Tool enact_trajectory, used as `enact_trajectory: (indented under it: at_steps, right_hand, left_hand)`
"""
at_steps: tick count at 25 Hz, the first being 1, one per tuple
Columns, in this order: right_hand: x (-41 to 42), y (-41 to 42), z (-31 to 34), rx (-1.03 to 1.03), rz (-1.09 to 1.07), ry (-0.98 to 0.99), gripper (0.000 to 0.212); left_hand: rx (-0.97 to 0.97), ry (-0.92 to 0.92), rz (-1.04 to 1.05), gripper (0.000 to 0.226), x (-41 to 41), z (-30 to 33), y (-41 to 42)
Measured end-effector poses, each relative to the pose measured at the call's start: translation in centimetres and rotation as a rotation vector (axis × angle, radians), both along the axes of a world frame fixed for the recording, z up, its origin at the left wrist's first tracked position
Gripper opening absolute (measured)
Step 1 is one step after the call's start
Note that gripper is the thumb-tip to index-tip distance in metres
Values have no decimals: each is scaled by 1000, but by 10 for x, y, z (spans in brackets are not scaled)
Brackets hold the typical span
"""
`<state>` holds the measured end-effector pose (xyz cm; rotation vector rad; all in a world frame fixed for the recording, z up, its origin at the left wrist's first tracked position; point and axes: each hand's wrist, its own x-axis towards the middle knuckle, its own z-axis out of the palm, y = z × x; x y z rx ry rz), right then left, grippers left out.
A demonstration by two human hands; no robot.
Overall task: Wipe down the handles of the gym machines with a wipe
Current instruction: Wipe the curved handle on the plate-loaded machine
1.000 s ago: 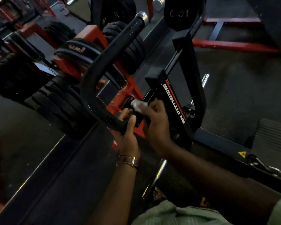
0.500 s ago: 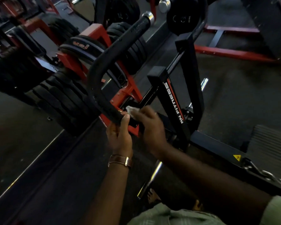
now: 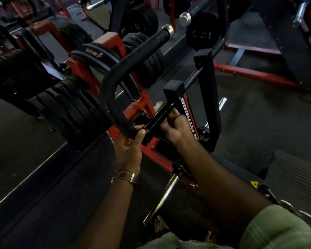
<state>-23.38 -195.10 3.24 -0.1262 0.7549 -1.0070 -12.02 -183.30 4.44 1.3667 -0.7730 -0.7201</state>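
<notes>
A curved black padded handle [image 3: 115, 76] with a chrome end cap rises from the machine at centre. My left hand [image 3: 129, 146], with a brown watch strap on its wrist, grips the handle's lower end. My right hand [image 3: 176, 126] is closed around the glossy black bar [image 3: 158, 115] that joins the handle to the black frame [image 3: 187, 112]. A white wipe [image 3: 159, 105] shows beside that bar, just above my right fingers; most of it is hidden.
Stacks of black weight plates [image 3: 75, 108] on red racks [image 3: 115, 42] fill the left. A chrome bar [image 3: 162, 198] runs below my arms. A ribbed foot plate [image 3: 294, 177] and a chain [image 3: 285, 205] lie at right. Dark floor lies to the right.
My right hand has slid with the wipe from the handle's base up along the connecting bar toward the frame. My left hand keeps its grip on the handle's lower end.
</notes>
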Motion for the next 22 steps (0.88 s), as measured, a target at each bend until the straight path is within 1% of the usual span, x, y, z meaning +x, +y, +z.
enact_trajectory:
  at_steps: [2,3,4,5,6,7,8,9,10,11,13,14,15,17,19,20,21,22]
  right_hand:
    - [11,33,-8,-131,176,8,31]
    - [12,50,-9,-209,259,-25,36]
    - [11,54,-9,-255,295,-43,35]
    - [7,48,-5,-260,304,-78,31]
    - [5,34,0,-198,244,-79,34]
    - [1,14,4,-104,152,-57,41]
    - [-4,-2,5,-16,60,-61,40]
    - [-2,-9,5,55,9,-74,34]
    - [2,-3,5,50,53,-55,27]
    - [5,11,5,-23,122,-53,24]
    - [7,46,11,-171,179,-64,30]
    - [6,49,9,-179,200,-53,32]
    - [6,39,6,-142,184,-24,31]
    - [5,7,8,30,52,44,22]
    - [5,-7,16,97,-10,214,21]
    - [6,7,20,58,5,235,16]
    - [3,26,19,-17,54,206,13]
    - [-1,51,28,-98,129,249,19]
  left_hand:
    - [-10,-14,-2,17,1,1,1]
    - [-24,-18,-5,18,1,2,1]
    - [-35,-19,-5,17,0,3,1]
    - [-38,-24,1,16,1,3,1]
    - [-35,-34,1,15,3,1,0]
    - [-30,-50,-3,14,4,0,-1]
    - [-26,-51,-8,13,4,-1,-1]
    - [-25,-40,-6,13,3,0,0]
    - [-29,-19,0,13,1,1,1]
    - [-34,-4,6,14,0,3,2]
    - [-50,5,-5,14,-1,3,1]
    - [-61,7,-17,14,1,3,1]
    - [-70,13,-23,16,2,2,0]
    - [-82,16,-31,20,4,3,-2]
    - [-91,-2,-44,19,2,5,-1]
    - [-92,-6,-48,19,2,4,0]
    - [-92,5,-47,18,2,3,0]
    - [-90,25,-47,17,4,2,-1]
